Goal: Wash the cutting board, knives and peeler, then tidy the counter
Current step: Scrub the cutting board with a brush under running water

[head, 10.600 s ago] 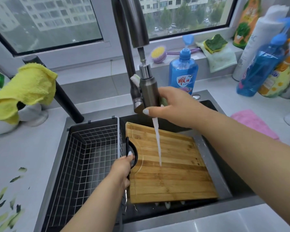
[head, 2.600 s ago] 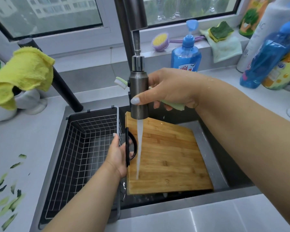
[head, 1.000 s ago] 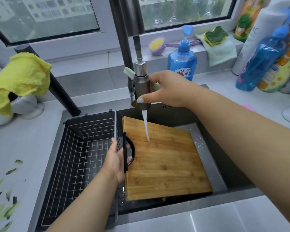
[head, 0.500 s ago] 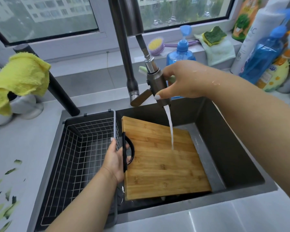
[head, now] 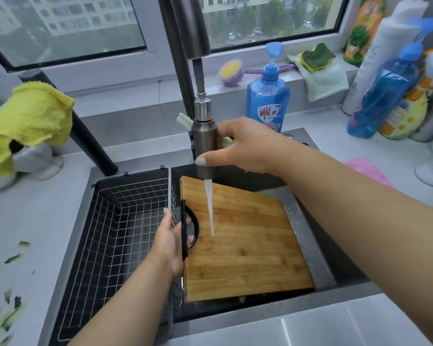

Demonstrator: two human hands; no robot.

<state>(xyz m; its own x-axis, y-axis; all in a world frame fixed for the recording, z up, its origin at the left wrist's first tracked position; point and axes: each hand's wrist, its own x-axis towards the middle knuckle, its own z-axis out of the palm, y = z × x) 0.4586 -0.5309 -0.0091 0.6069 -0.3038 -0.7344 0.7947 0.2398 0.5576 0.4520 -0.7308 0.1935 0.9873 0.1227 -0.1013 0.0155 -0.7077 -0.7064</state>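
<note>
A wooden cutting board (head: pixel 245 245) lies tilted in the right part of the sink (head: pixel 308 221), its far edge near the back wall and its near edge toward the front rim. The left hand (head: pixel 171 242) grips the black handle (head: pixel 189 231) on the board's left edge, fingers curled through the loop. The right hand (head: pixel 243 146) is wrapped around the pull-out spray head (head: pixel 205 143) of the tap, thumb across its front, and the same hand also holds a pale green brush (head: pixel 185 119) whose bristled end sticks out to the left behind the head. A thin stream of water (head: pixel 209 208) runs from the spray head onto the board just right of the handle.

A black wire basket (head: pixel 115 233) fills the left part of the sink, right beside the board. On the counter at near left lie green peel scraps (head: pixel 3 295). A yellow cloth (head: pixel 28 121) is draped over a white object at far left. Behind the sink stands a blue soap bottle (head: pixel 268 98) with a pump; on the sill are a purple and yellow scrub brush (head: pixel 231 72) and a green and yellow sponge (head: pixel 315 57) on a pale cloth. More bottles (head: pixel 383 96) crowd the far right, and a pink cloth (head: pixel 368 171) lies on the counter to the right of the sink.
</note>
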